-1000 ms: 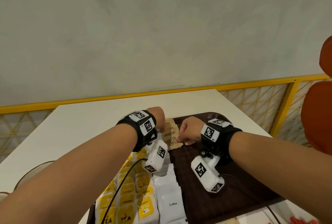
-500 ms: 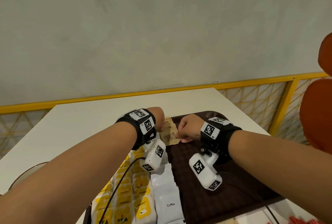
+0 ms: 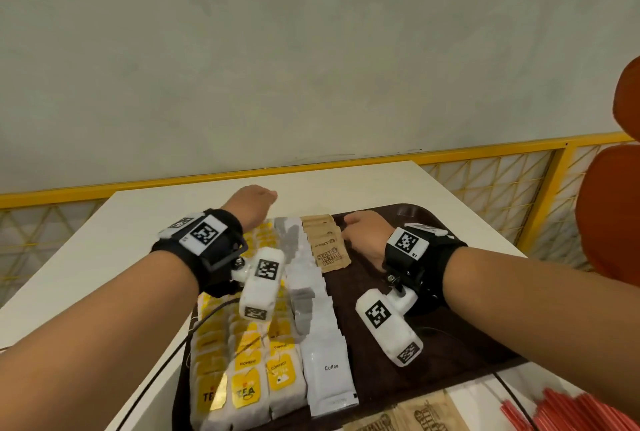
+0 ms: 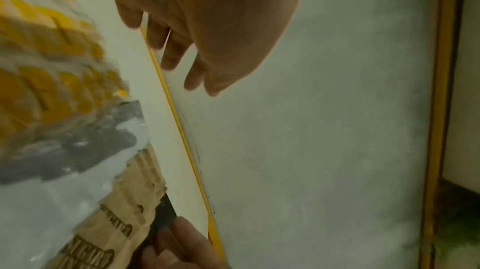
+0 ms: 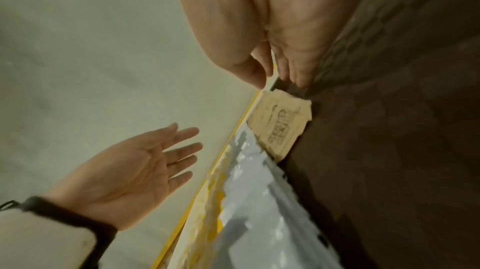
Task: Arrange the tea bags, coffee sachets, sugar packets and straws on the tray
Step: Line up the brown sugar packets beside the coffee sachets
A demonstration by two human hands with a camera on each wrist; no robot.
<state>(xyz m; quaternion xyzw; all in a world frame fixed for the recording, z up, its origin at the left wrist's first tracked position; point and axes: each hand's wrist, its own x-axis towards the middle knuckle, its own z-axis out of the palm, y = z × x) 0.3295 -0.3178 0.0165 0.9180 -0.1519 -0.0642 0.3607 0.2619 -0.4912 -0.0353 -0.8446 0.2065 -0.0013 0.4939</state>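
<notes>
The light is soft and even, with weak shadows. The head view is sharp in the middle and bends at the edges. Both wrist views are dimmer and blurred, and the tea bags [image 4: 49,72] smear most.

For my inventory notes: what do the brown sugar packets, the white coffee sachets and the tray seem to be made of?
The sugar packets look like matte kraft paper: dull brown with dark print. The coffee sachets seem glossy plastic or foil film, since bright glints show in the right wrist view. The tray looks like dark brown moulded plastic with a fine textured surface, though this is uncertain.
</notes>
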